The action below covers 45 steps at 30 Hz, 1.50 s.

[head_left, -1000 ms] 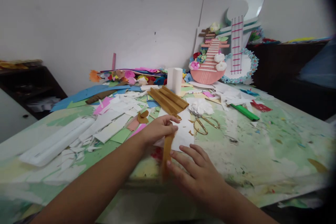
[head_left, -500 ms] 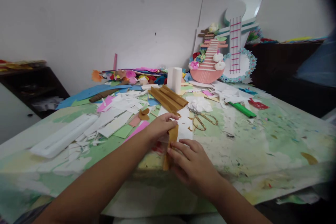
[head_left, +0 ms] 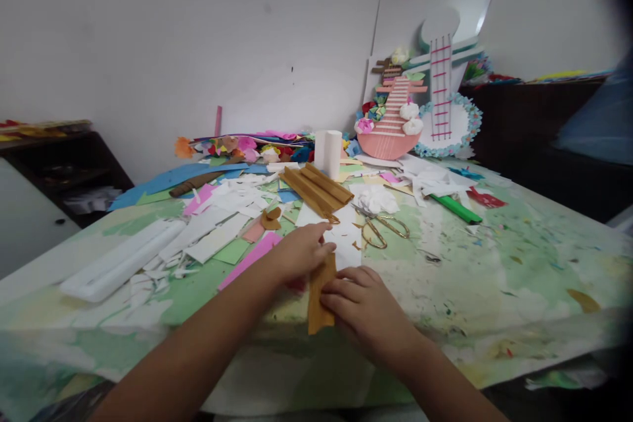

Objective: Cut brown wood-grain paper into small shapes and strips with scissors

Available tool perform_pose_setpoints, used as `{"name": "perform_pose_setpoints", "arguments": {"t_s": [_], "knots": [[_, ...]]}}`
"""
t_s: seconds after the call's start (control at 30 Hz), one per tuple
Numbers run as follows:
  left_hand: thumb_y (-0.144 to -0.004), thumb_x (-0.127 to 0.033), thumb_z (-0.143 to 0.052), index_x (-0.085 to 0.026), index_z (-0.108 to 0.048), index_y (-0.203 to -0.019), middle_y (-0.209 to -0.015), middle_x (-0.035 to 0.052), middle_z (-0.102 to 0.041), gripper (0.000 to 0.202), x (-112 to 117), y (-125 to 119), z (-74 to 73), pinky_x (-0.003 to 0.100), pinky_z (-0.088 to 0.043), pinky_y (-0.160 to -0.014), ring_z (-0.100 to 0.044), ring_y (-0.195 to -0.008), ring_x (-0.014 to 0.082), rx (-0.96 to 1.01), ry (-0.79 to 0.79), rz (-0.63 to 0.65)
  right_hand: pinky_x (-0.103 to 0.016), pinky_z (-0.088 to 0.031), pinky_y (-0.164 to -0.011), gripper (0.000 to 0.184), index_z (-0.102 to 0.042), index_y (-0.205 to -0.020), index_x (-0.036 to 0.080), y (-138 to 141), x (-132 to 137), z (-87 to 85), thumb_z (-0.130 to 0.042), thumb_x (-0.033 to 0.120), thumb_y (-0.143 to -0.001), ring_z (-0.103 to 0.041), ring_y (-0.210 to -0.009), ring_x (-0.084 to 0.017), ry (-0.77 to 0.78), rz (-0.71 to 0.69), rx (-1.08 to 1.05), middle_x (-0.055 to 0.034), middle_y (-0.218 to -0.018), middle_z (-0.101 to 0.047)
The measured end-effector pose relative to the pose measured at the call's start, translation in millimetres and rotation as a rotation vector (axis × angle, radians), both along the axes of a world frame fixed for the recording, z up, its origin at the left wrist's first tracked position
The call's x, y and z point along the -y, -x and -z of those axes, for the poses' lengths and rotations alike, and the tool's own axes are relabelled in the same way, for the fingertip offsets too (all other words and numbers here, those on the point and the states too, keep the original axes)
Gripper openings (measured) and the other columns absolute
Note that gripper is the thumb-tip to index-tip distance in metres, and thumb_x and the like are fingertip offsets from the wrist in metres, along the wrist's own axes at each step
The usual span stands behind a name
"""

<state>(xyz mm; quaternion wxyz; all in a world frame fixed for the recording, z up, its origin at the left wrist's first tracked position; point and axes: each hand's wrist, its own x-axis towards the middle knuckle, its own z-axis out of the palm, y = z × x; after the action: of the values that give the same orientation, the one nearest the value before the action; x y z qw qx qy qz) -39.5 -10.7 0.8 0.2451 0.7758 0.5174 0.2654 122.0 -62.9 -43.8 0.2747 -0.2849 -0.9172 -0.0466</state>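
Near the table's front edge, a strip of golden-brown crepe paper [head_left: 321, 293] hangs lengthwise between my hands. My left hand [head_left: 304, 250] pinches its upper end, thumb and fingers closed. Along the strip's right edge, the fingers of my right hand [head_left: 368, 306] are closed on the paper, with the thumb mostly hidden. Just beyond my left fingertips lies a folded piece of the same brown crepe paper [head_left: 319, 188]. White paper [head_left: 350, 244] with small brown scraps lies beneath. To its right rest gold-handled scissors [head_left: 383, 229].
White paper scraps [head_left: 232, 201] and a long white box-like object [head_left: 123, 260] cover the left side. A white roll [head_left: 332, 155] stands at the back. Behind are a pink paper instrument [head_left: 390, 138] and a white one [head_left: 448, 122]. A green roll [head_left: 455, 209] lies right.
The brown strip has turned to show its flat, wider face and sits slightly lower. Both hands have shifted a little, still holding it. The view has tilted slightly.
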Motion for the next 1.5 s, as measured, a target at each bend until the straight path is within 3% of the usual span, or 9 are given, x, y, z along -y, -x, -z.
{"name": "perform_pose_setpoints", "arguments": {"t_s": [0.07, 0.17, 0.27, 0.33, 0.47, 0.63, 1.17, 1.33, 1.5], "knots": [[-0.073, -0.032, -0.045, -0.018, -0.055, -0.099, -0.095, 0.0088, -0.058, 0.031, 18.2, 3.9, -7.7, 0.039, -0.031, -0.085, -0.046, -0.096, 0.0241, -0.155, -0.228, -0.03, -0.034, -0.037, -0.077, 0.021, -0.057, -0.094, 0.024, -0.2, 0.3, 1.3, -0.045, 0.021, -0.077, -0.05, -0.088, -0.016, 0.097, -0.006, 0.038, -0.0019, -0.094, -0.063], [-0.077, -0.034, -0.039, -0.023, -0.043, -0.115, -0.105, 0.0067, -0.055, 0.039, 52.3, 11.9, -9.9, 0.034, -0.034, -0.087, -0.045, -0.102, 0.0196, -0.1, -0.188, 0.028, -0.033, -0.036, -0.084, 0.024, -0.058, -0.095, 0.022, -2.9, 1.1, -0.4, -0.049, 0.019, -0.073, -0.051, -0.094, -0.016, 0.229, -0.026, -0.015, 0.0001, -0.097, -0.063], [-0.068, -0.042, -0.052, -0.024, -0.033, -0.123, -0.118, 0.0096, -0.046, 0.06, 77.3, 17.6, 7.2, 0.037, -0.034, -0.089, -0.04, -0.109, 0.0229, -0.125, -0.15, 0.098, -0.03, -0.034, -0.089, 0.024, -0.06, -0.09, 0.021, -6.1, 0.8, -5.0, -0.048, 0.016, -0.071, -0.052, -0.095, -0.013, 0.279, -0.074, -0.081, 0.0006, -0.097, -0.063], [-0.06, -0.044, -0.06, -0.026, -0.038, -0.12, -0.117, 0.0101, -0.047, 0.066, 85.2, 18.8, 24.5, 0.04, -0.034, -0.088, -0.039, -0.109, 0.0262, -0.194, -0.163, 0.092, -0.03, -0.034, -0.091, 0.024, -0.06, -0.089, 0.021, -6.8, -0.3, -7.1, -0.047, 0.014, -0.07, -0.054, -0.093, -0.012, 0.277, -0.104, -0.088, 0.0005, -0.097, -0.063], [-0.06, -0.039, -0.061, -0.023, -0.047, -0.112, -0.108, 0.0111, -0.054, 0.056, 89.6, 18.0, 47.8, 0.045, -0.033, -0.087, -0.043, -0.105, 0.0277, -0.277, -0.297, -0.056, -0.032, -0.034, -0.09, 0.024, -0.06, -0.089, 0.022, -5.5, -1.9, -6.9, -0.045, 0.014, -0.072, -0.055, -0.092, -0.012, 0.275, -0.102, -0.045, 0.0001, -0.097, -0.063], [-0.072, -0.026, -0.049, -0.024, -0.061, -0.085, -0.098, 0.0031, -0.06, 0.018, 90.8, 14.1, 46.5, 0.045, -0.032, -0.086, -0.041, -0.103, 0.0256, -0.305, -0.38, -0.121, -0.036, -0.037, -0.083, 0.019, -0.062, -0.083, 0.023, -5.2, -1.3, -7.0, -0.044, 0.023, -0.077, -0.048, -0.096, -0.017, 0.296, -0.008, -0.021, -0.0025, -0.101, -0.059], [-0.071, -0.031, -0.05, -0.017, -0.06, -0.072, -0.09, 0.0065, -0.061, 0.017, 85.4, 2.8, 47.0, 0.039, -0.037, -0.08, -0.047, -0.091, 0.023, -0.249, -0.403, -0.336, -0.027, -0.033, -0.064, 0.026, -0.061, -0.069, 0.018, 12.9, -12.2, -14.6, -0.04, 0.028, -0.08, -0.047, -0.069, -0.013, 0.464, 0.181, 0.042, -0.0027, -0.068, -0.054], [-0.071, -0.032, -0.049, -0.016, -0.057, -0.079, -0.089, 0.0079, -0.061, 0.019, 87.9, -1.0, 58.1, 0.039, -0.038, -0.078, -0.05, -0.088, 0.0227, -0.26, -0.47, -0.451, -0.024, -0.03, -0.059, 0.028, -0.057, -0.06, 0.016, 16.6, -12.8, -13.9, -0.041, 0.03, -0.079, -0.046, -0.063, -0.011, 0.432, 0.258, 0.081, -0.002, -0.063, -0.053], [-0.073, -0.03, -0.047, -0.017, -0.057, -0.088, -0.09, 0.0073, -0.061, 0.022, 94.6, -5.3, 62.8, 0.037, -0.036, -0.076, -0.051, -0.087, 0.0211, -0.291, -0.547, -0.41, -0.023, -0.027, -0.056, 0.024, -0.052, -0.057, 0.016, 17.6, -11.8, -15.7, -0.043, 0.026, -0.076, -0.044, -0.061, -0.011, 0.419, 0.288, 0.108, -0.0014, -0.06, -0.05]]}}
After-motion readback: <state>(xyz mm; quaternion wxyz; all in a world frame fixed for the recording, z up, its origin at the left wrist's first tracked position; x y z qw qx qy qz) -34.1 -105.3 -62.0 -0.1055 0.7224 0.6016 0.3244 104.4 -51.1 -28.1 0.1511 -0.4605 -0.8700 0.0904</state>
